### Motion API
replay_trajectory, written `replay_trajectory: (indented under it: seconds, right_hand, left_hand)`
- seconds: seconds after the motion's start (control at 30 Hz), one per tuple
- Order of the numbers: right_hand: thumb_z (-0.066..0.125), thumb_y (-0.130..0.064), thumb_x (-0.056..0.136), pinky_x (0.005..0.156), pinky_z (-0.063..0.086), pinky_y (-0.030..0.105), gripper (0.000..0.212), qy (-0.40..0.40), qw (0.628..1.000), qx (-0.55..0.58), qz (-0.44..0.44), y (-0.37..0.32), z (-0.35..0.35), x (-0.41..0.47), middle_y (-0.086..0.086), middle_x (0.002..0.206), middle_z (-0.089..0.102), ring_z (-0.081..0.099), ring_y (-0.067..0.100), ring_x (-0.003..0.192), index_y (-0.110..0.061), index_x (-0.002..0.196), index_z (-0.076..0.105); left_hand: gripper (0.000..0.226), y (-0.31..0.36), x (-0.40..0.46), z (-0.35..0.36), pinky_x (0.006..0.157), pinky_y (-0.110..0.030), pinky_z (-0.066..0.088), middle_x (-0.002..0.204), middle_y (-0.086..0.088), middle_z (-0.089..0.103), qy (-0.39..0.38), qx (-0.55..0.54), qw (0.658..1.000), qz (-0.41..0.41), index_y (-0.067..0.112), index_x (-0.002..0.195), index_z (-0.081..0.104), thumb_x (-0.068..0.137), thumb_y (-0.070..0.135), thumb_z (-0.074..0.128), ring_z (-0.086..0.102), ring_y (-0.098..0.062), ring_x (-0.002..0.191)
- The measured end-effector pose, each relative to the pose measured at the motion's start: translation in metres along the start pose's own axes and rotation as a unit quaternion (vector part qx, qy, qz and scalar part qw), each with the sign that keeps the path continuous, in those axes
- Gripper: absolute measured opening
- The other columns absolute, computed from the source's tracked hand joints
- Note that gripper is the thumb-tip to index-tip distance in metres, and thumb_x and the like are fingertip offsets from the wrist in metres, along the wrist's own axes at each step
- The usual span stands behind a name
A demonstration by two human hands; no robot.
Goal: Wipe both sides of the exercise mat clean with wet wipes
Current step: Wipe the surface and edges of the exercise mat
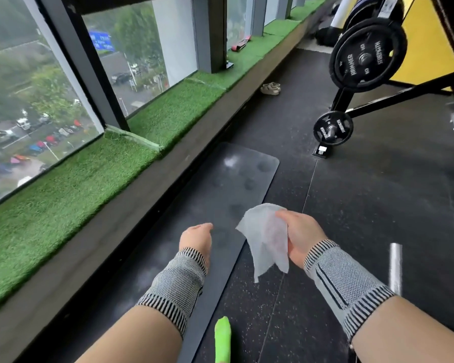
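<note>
- Right hand grips a white wet wipe above the exercise mat's right edge.
- Left hand hovers over the exercise mat, fingers loosely curled, holding nothing.

Right hand curled in a grip, left hand relaxed.

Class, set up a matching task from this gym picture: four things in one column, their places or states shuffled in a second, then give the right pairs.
Things:
1. wet wipe
2. exercise mat
3. pair of shoes
4. left hand

Places or states:
A. flat on the dark floor beside the window ledge
B. held up in the right hand
C. empty, over the mat
D. far off, by the foot of the ledge

Pairs: 1-B, 2-A, 3-D, 4-C
</note>
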State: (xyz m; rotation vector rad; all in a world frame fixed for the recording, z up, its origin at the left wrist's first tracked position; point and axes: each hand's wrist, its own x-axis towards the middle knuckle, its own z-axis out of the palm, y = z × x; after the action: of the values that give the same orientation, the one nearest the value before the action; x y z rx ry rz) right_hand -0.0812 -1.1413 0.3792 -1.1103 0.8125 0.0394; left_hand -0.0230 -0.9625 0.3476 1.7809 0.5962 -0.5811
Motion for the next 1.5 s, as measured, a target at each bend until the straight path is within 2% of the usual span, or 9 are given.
replay_trajectory:
  seconds: [0.1,0.13,0.23,0.33,0.57,0.83,1.07,1.23,1.5]
  right_hand:
    - [0.072,-0.018,0.053,0.07,0.039,0.036,0.067,-0.059,0.998,-0.019,-0.004,-0.022,0.021,0.029,0.029,0.123,0.046,0.05,0.023,0.078,0.011,0.112,0.057]
    - [0.072,-0.02,0.048,0.071,0.038,0.035,0.067,-0.076,0.996,-0.041,-0.014,-0.031,0.03,0.037,0.001,0.09,0.05,0.051,0.023,0.078,0.008,0.108,0.061]
    - [0.061,-0.012,0.08,0.071,0.051,0.032,0.017,-0.133,0.989,-0.061,-0.012,-0.053,0.048,0.067,0.014,0.089,0.069,0.066,0.022,0.078,-0.006,0.083,0.077]
    - [0.055,-0.014,0.088,0.071,0.052,0.034,0.024,-0.116,0.986,-0.11,-0.053,-0.078,0.055,0.096,0.011,0.082,0.07,0.067,0.021,0.073,-0.009,0.079,0.076]
    - [0.048,-0.018,0.094,0.065,0.039,0.037,0.024,-0.011,0.983,-0.169,-0.064,-0.11,0.047,0.166,0.014,0.081,0.056,0.052,0.024,0.075,0.0,0.088,0.063]
    - [0.06,-0.039,0.089,0.071,0.052,0.041,0.03,-0.074,0.984,-0.156,-0.035,-0.158,0.021,0.274,0.007,0.09,0.071,0.063,0.025,0.08,-0.011,0.096,0.069]
    - [0.063,-0.012,0.087,0.081,0.054,0.044,0.02,-0.197,0.963,-0.171,0.059,-0.222,-0.019,0.368,0.016,0.101,0.071,0.066,0.032,0.097,-0.002,0.104,0.068]
    - [0.061,-0.004,0.087,0.067,0.053,0.033,0.015,-0.162,0.971,-0.172,0.03,-0.264,-0.03,0.425,0.013,0.094,0.073,0.067,0.026,0.084,-0.003,0.101,0.068]
    - [0.054,-0.013,0.092,0.059,0.049,0.033,0.015,-0.16,0.976,-0.135,0.054,-0.303,-0.028,0.499,0.01,0.09,0.071,0.064,0.024,0.078,-0.011,0.099,0.067]
  left_hand:
    - [0.038,0.021,0.025,0.021,0.08,-0.035,0.045,0.099,-0.006,0.071,-0.15,-0.045,0.986,-0.059,0.006,0.104,0.065,0.098,0.039,0.048,0.063,-0.02,0.087]
    - [0.05,0.029,0.037,0.03,0.084,-0.036,0.048,0.104,-0.009,0.072,-0.193,-0.054,0.978,-0.064,0.003,0.108,0.066,0.099,0.047,0.044,0.066,-0.022,0.095]
    - [0.075,0.058,0.058,0.048,0.091,-0.044,0.051,0.111,-0.017,0.07,-0.292,-0.138,0.944,-0.072,-0.001,0.117,0.064,0.096,0.064,0.034,0.066,-0.032,0.106]
    - [0.088,0.091,0.081,0.055,0.095,-0.045,0.047,0.123,-0.017,0.064,-0.374,-0.215,0.897,-0.1,0.0,0.124,0.06,0.091,0.073,0.026,0.061,-0.034,0.115]
    - [0.029,0.143,0.125,0.082,0.064,-0.031,0.053,0.078,-0.006,0.071,-0.324,-0.187,0.926,-0.044,0.007,0.098,0.067,0.093,0.032,0.054,0.068,-0.021,0.069]
    - [0.04,0.211,0.181,0.141,0.074,-0.043,0.055,0.101,-0.015,0.072,-0.277,-0.224,0.933,-0.05,0.004,0.117,0.062,0.1,0.037,0.047,0.068,-0.033,0.093]
    - [0.05,0.27,0.217,0.226,0.075,-0.044,0.055,0.098,-0.015,0.073,-0.292,-0.212,0.929,-0.08,0.008,0.108,0.067,0.094,0.052,0.049,0.07,-0.032,0.086]
    - [0.031,0.298,0.236,0.274,0.074,-0.04,0.058,0.108,-0.014,0.072,-0.275,-0.205,0.939,-0.005,0.01,0.122,0.061,0.094,0.023,0.06,0.071,-0.027,0.088]
    - [0.006,0.341,0.302,0.31,0.054,-0.027,0.048,0.067,-0.009,0.06,-0.119,-0.162,0.979,-0.022,0.007,0.092,0.065,0.089,0.012,0.066,0.053,-0.017,0.05]
